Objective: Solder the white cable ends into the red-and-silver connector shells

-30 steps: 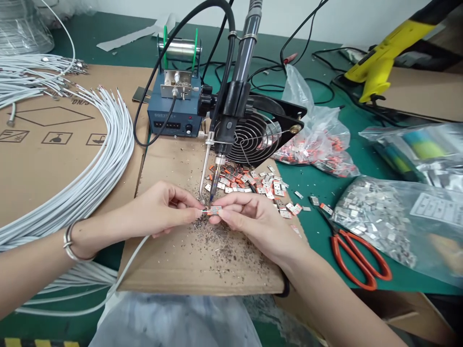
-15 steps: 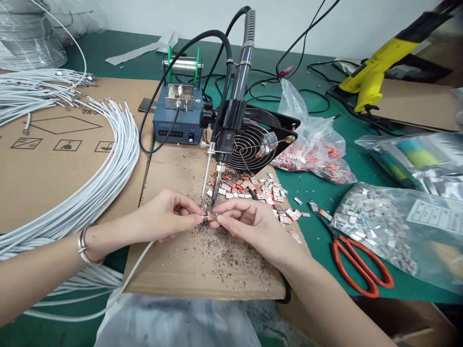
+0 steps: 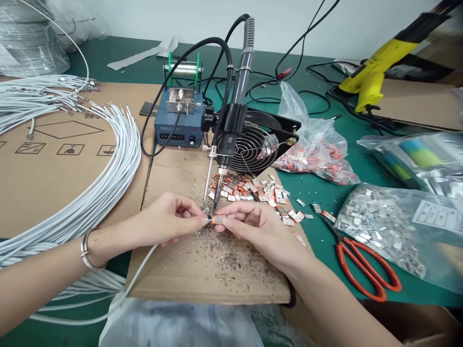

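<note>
My left hand (image 3: 177,220) pinches the end of a white cable (image 3: 142,266), which trails down from it to the lower left. Between finger and thumb of my right hand (image 3: 249,224) is a small USB connector (image 3: 218,220) with a metal shell and orange insert. The cable's wire end meets the connector below the tip of a soldering iron (image 3: 218,190) that is clamped upright in a stand. Beside the tip runs a thin bent metal feed tube (image 3: 208,185). Whether the tip touches the joint cannot be made out, as fingers crowd it.
Loose connectors (image 3: 278,196) lie behind my right hand. Red-handled scissors (image 3: 369,270) and a bag of metal shells (image 3: 379,226) are at right. A fan (image 3: 255,149), a blue solder feeder (image 3: 179,126) and a yellow heat gun (image 3: 365,77) stand behind. Bundled white cables (image 3: 119,168) curve along the left.
Seen in the picture, both hands and the connector sit slightly lower and to the right, as does most of the scene. The connector now shows a flatter, brighter metal face.
</note>
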{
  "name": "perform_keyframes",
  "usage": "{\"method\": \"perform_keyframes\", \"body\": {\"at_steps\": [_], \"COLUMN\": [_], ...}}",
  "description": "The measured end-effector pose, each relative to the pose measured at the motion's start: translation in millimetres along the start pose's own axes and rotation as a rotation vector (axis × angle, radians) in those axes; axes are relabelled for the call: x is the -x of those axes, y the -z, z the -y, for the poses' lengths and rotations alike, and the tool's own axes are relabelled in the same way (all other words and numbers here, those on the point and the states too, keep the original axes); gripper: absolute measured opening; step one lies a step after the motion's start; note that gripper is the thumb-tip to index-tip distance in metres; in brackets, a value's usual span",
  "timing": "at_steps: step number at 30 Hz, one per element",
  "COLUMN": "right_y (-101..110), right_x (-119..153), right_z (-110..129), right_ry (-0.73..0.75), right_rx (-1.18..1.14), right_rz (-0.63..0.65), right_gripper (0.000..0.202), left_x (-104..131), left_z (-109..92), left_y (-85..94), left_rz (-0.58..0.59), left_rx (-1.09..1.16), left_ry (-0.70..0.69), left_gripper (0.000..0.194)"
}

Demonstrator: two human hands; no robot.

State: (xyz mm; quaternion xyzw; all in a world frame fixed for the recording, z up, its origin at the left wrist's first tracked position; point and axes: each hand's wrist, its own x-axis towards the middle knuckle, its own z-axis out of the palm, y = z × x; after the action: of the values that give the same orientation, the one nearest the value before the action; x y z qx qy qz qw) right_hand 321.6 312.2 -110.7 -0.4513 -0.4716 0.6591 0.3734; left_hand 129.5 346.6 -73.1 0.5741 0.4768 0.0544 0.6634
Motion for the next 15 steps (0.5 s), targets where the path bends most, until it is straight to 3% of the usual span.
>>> {"method": "perform_keyframes", "body": {"at_steps": [15], "right_y": [-0.6], "right_x": [1.2], "right_z": [0.2], "right_ry": [0.013], "right_rx": [-0.001], "right_rz": [-0.006], "right_gripper": [0.012], "left_x": [0.0], "left_z": [1.1], "left_y": [-0.1], "left_rz": [-0.001], "left_rx": [0.01], "left_ry": [0.006], "left_gripper": [0.017]}}
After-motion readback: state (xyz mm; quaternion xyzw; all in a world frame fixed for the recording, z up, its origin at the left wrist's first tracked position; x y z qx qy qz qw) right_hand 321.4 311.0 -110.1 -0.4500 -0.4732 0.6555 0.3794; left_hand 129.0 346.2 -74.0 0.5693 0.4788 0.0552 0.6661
